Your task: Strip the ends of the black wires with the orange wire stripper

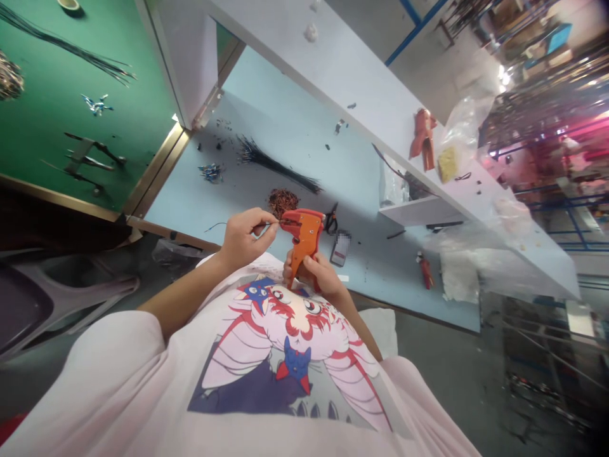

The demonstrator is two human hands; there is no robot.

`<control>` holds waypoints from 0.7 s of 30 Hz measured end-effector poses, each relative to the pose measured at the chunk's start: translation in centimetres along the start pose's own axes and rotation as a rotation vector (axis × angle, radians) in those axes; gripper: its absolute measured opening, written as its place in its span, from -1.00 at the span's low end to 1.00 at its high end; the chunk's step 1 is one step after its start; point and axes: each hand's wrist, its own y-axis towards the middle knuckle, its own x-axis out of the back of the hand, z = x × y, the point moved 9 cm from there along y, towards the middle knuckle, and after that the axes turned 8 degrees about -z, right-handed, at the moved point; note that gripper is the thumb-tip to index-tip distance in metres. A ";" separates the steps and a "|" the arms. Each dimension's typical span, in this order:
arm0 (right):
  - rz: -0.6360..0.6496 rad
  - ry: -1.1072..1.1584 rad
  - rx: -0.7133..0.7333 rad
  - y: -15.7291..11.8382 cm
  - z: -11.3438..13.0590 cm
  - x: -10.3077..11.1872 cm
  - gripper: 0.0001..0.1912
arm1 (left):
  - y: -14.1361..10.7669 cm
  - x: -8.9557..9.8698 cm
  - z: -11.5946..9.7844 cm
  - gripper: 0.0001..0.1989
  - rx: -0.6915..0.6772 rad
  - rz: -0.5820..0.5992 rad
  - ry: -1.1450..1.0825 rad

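a loose pale pink short-sleeved t-shirt (95, 393) printed with a red-and-white winged creature (280, 324) and blue cat heads (296, 363)

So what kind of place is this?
It looks like a wire-working workshop: an orange pistol-grip wire stripper, a long bundle of thin black wires, and a pale blue workbench scattered with small parts.

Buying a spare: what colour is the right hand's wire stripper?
Orange-red wire stripper, shown best in the head view.
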 end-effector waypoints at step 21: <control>0.043 -0.040 0.011 -0.3 0.4 -0.3 -0.58 | 0.1 0.3 -0.7 -0.97 -0.079 -0.021 -0.028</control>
